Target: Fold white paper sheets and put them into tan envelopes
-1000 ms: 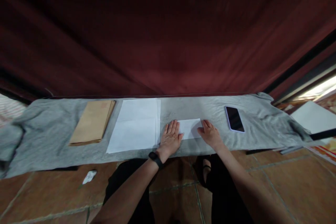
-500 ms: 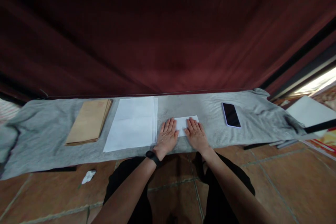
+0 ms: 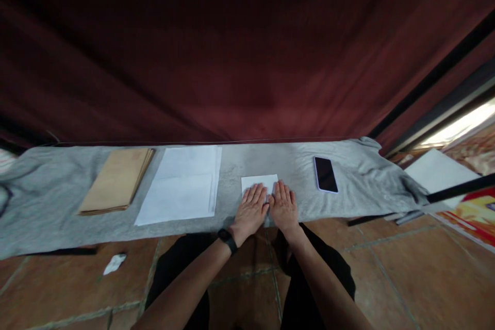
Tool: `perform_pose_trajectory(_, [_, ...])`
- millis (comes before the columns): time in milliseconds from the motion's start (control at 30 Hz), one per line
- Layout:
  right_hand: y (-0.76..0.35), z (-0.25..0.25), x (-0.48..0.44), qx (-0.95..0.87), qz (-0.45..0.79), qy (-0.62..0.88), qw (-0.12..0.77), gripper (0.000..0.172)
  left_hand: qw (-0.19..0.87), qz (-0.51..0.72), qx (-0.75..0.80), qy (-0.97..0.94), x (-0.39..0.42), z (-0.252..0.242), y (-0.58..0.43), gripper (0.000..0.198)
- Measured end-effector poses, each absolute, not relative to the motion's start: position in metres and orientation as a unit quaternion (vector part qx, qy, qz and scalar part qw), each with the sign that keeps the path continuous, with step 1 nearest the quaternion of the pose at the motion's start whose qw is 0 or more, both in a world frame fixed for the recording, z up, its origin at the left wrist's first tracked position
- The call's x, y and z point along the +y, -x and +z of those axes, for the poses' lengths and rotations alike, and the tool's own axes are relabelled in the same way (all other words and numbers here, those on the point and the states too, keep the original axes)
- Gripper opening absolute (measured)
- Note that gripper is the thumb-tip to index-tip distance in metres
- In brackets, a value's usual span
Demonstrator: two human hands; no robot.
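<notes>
Head view: nearest, a black wristband point(image 3: 227, 241) sits on the near side of a small white paper point(image 3: 258, 180). Flat over that paper's near part lies the left hand point(image 3: 251, 210); the right hand point(image 3: 284, 207) rests flat at its right near corner, fingers of both stretched out, grasping nothing. The paper lies on grey cloth point(image 3: 270, 157). Left of it are white sheets point(image 3: 181, 185), then a brown stack point(image 3: 116, 180); right of it, a phone point(image 3: 326, 174). Beyond it hangs dark red fabric point(image 3: 247, 72).

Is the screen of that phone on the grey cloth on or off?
It looks off: the smartphone screen is evenly black, with nothing visibly lit.
</notes>
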State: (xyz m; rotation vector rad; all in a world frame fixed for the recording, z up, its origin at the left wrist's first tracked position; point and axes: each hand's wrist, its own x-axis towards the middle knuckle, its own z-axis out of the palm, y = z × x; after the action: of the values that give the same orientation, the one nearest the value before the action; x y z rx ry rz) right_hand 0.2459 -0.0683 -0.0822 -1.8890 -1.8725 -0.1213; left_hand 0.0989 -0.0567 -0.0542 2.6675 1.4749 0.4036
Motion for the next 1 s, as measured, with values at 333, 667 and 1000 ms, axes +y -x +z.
perform_pose_trajectory(333, [-0.269, -0.070, -0.073, -0.643, -0.046, 0.729, 0.230, 0.053, 0.000, 0.106, 0.540, -0.835, -0.062, -0.051, -0.082, 0.058])
perform_pose_trajectory(667, [-0.229, -0.057, -0.049, -0.795, 0.036, 0.578, 0.179, 0.051, 0.008, 0.093, 0.524, -0.847, -0.039, -0.064, -0.093, 0.057])
perform_pose_trajectory(1000, [-0.253, -0.065, -0.039, -0.724, -0.038, 0.674, 0.142, 0.055, 0.001, 0.101, 0.514, -0.852, -0.035, -0.061, -0.066, 0.070])
